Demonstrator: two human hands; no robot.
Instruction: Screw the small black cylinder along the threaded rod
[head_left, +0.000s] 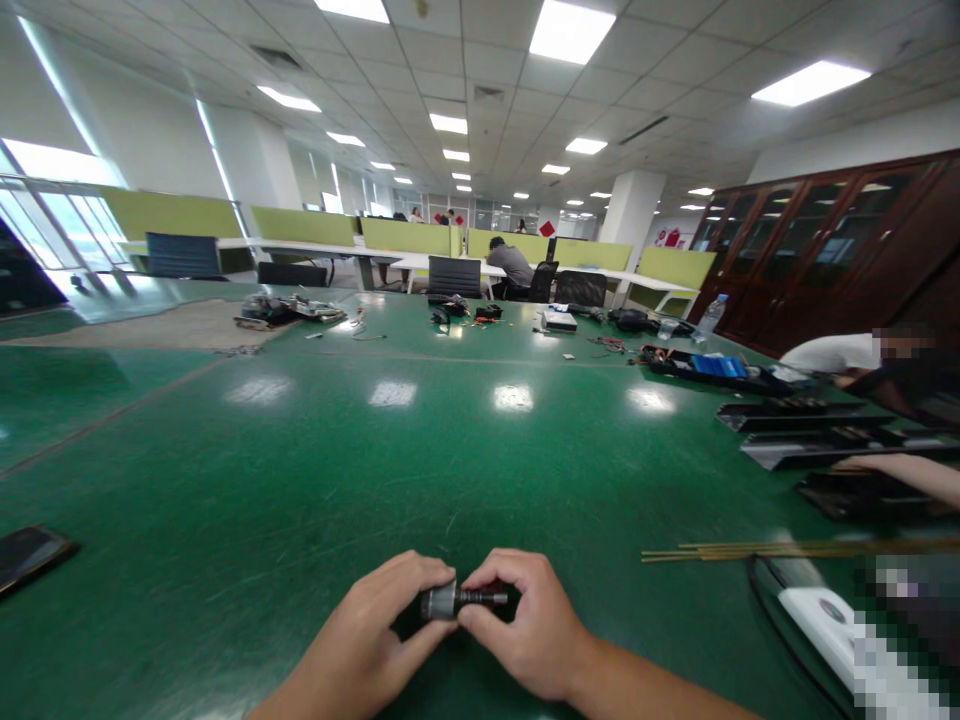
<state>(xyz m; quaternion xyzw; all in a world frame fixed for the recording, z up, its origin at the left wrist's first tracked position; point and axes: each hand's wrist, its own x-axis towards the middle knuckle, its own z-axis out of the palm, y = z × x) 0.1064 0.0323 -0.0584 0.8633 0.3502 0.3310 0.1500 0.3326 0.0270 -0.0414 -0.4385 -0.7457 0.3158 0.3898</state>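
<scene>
Near the table's front edge, in the head view, I hold a small grey cylindrical part with a dark stepped shaft [442, 602], which looks like a small motor. My left hand [375, 625] grips its thick grey body between thumb and fingers. On the shaft side, the thumb and forefinger of my right hand [529, 620] are closed around the narrow dark section. The shaft's tip points right, into the curl of that hand. Both hands rest low over the green tabletop [420, 480]. The lower side of the part is hidden.
Thin brass-coloured rods [712, 551] and a white power strip [817, 612] with a black cable lie to the right. Beyond them are black metal channels [817, 447] and a co-worker's arm [911, 474]. A phone [30, 556] lies at far left; tools and a bottle [710, 318] stand farther back.
</scene>
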